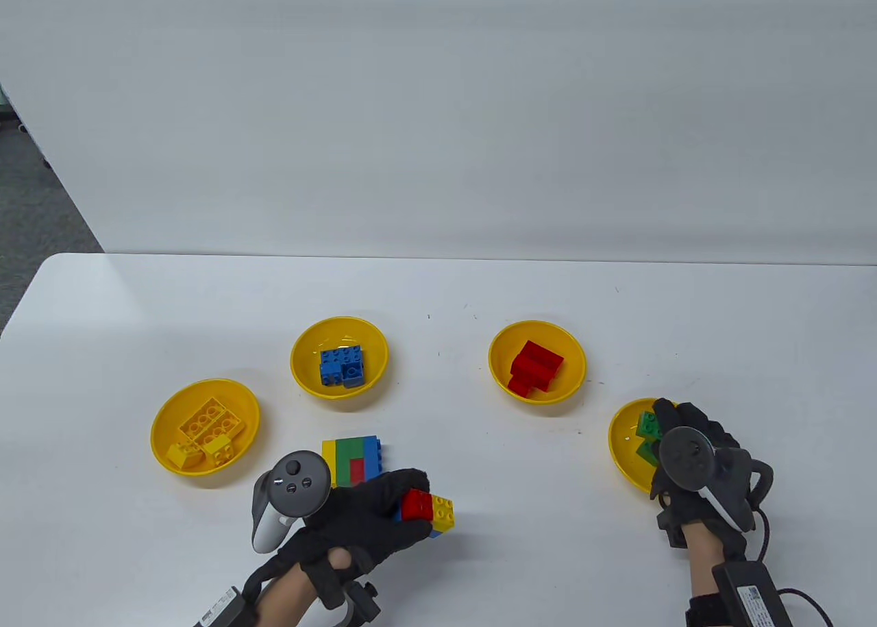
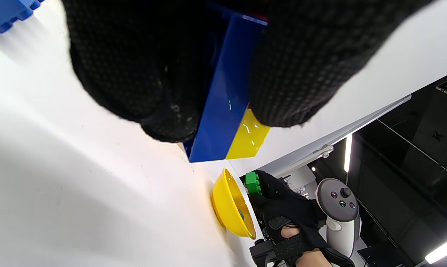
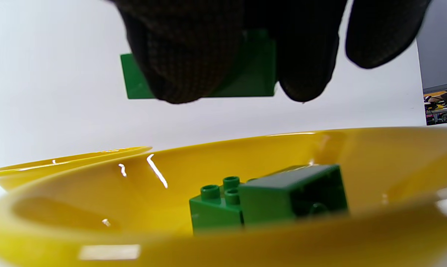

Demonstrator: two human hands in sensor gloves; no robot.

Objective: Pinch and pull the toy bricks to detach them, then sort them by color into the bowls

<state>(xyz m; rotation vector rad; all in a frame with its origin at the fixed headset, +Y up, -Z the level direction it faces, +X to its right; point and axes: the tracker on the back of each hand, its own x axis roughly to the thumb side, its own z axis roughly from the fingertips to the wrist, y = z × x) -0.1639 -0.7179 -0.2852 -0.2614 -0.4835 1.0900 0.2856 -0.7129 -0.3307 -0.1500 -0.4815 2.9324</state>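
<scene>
My left hand grips a small cluster of red, yellow and blue bricks near the table's front; in the left wrist view its fingers wrap the cluster's blue and yellow side. Behind it lies a second block of yellow, green, red and blue bricks. My right hand pinches a green brick above the rightmost yellow bowl, which holds other green bricks.
Three more yellow bowls stand on the white table: one with yellow bricks at left, one with blue bricks, one with red bricks. The table's far edge meets a white wall.
</scene>
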